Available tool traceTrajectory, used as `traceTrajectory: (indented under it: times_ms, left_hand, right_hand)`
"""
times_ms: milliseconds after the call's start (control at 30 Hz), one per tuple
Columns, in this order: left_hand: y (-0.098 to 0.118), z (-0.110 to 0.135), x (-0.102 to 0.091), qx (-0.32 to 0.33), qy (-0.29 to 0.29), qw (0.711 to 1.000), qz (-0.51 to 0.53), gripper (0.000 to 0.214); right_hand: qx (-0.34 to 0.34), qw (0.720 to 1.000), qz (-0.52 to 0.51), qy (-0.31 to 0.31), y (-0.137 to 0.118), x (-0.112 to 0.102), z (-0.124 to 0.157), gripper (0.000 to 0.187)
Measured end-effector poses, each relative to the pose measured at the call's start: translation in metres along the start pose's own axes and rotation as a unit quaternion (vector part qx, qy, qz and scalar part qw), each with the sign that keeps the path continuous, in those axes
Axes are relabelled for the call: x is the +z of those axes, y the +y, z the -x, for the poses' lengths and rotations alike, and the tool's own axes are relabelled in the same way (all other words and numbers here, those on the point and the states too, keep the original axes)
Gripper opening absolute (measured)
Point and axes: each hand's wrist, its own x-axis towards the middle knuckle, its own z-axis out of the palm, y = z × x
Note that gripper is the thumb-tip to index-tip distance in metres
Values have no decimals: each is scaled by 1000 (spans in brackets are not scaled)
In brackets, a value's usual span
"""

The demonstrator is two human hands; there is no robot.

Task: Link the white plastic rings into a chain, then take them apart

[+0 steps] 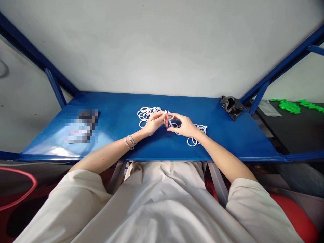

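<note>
My left hand [154, 123] is at the middle of the blue table, its fingertips pinched together at a small white part too fine to name. Facing it, my right hand [186, 126] curls its thumb and fingers around a white plastic ring [170, 122]. The fingertips of both hands nearly meet at the top of this ring. Behind and beside my left hand lies a cluster of thin white rings [143, 115]. More white rings [192, 141] lie under and beside my right hand and wrist, partly hidden by it.
The blue tabletop [113, 114] meets a pale wall [162, 50] at the back, with blue frame bars on both sides. A crumpled black plastic bag [232, 108] sits at the back right. A pixelated item [82, 126] lies left. Bright green pieces [290, 106] rest on a dark surface farther right.
</note>
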Motion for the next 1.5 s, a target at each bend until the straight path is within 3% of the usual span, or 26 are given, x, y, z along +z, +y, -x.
traceTrajectory:
  times_ms: [133,367,533,700,800,933,1033,1167,1333,1500]
  left_hand:
    - [0,0,-1,-7,5,1000,-24,46]
    - [4,3,2,-33,-12,970,-242,51]
    - [10,9,13,-40,-35,960,-276,52]
    - [11,10,15,-45,-45,962,-265,52]
    - [10,10,15,-49,-43,963,-263,54]
    - [8,10,15,-53,-31,968,-242,56]
    - [6,11,14,-55,-25,970,-235,55]
    - [2,10,9,-66,-21,972,-224,53]
    - [-2,9,7,-41,-29,979,-197,52]
    - [-6,8,6,23,-21,981,-191,52]
  right_hand:
    - [16,997,-61,-36,-3,2,-1,36]
    - [4,997,-49,61,1,-9,-4,28]
    - [9,996,-58,69,5,-6,-6,24]
    - [113,968,-210,82,13,1,-13,33]
    - [164,953,-225,121,17,-2,-16,42]
    - [116,983,-56,130,16,-12,-12,31]
    - [94,992,53,66,14,-14,-8,22]
    - [67,994,86,-1,11,-9,-5,19]
    - [-30,994,94,43,4,-10,-2,27]
    - [-81,995,50,38,-7,-15,0,16]
